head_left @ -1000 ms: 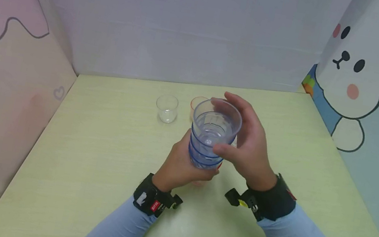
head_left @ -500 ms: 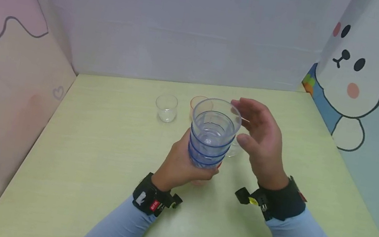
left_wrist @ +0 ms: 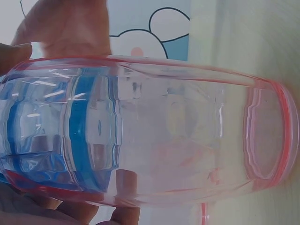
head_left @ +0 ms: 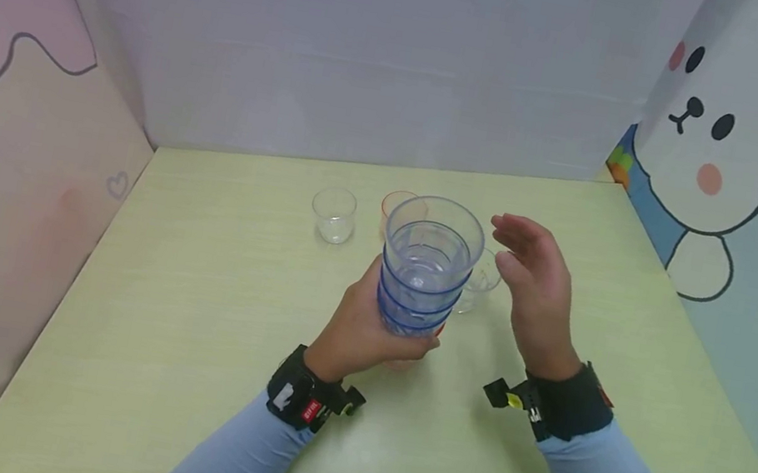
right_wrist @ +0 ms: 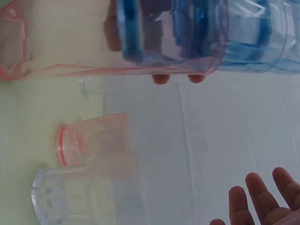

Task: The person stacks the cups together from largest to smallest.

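Your left hand (head_left: pixel 374 324): curled round the pink-tinted cup (left_wrist: pixel 178 140), blue-banded cups (head_left: pixel 419 286) nested inside, mid-table | your right hand (head_left: pixel 540 303): fingers spread, just right, apart from them | clear tumbler (head_left: pixel 334 218) far left; red-rimmed cup (head_left: pixel 395 210) far, behind; clear glass (head_left: pixel 482 278) right, near your right thumb.

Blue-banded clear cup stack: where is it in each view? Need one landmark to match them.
Head: near centre, blue-banded clear cup stack, open top toward the camera.
Left wrist: left half, stack running off the left edge, lower end nested in a red-tinted clear tumbler.
Right wrist: top, stack from about the middle to the right edge.
Shared landmark: left hand, fingers visible beside the stack.
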Tool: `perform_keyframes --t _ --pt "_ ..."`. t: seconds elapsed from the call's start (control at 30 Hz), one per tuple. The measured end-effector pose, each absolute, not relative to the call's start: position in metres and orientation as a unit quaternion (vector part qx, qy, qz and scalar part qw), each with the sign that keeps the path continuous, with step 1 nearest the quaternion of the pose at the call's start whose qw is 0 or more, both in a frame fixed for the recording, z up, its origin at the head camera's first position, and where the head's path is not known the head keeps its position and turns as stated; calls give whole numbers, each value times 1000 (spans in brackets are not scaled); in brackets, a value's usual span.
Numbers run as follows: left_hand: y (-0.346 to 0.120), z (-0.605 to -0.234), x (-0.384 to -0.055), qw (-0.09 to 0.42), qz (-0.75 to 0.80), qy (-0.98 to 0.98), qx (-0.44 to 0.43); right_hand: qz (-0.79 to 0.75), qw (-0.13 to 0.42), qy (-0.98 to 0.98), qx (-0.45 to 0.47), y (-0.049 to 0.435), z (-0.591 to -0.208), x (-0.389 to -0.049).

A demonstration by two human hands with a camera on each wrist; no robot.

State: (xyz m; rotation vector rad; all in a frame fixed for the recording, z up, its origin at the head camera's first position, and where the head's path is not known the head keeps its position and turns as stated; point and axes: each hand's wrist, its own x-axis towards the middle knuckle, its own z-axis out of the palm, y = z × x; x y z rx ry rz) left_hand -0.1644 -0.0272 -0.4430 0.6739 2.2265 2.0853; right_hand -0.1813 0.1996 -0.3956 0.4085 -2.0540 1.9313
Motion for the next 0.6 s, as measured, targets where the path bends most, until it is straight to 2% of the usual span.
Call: perform_keyframes --t 0.2,0.6 --pt "-27 -443 -165 8 667 712 218 603 163 -776 88 208 -417 -191" --pt "-28 -443 -165 7 666 714 217 598 134 -789 35 222 -442 -199"
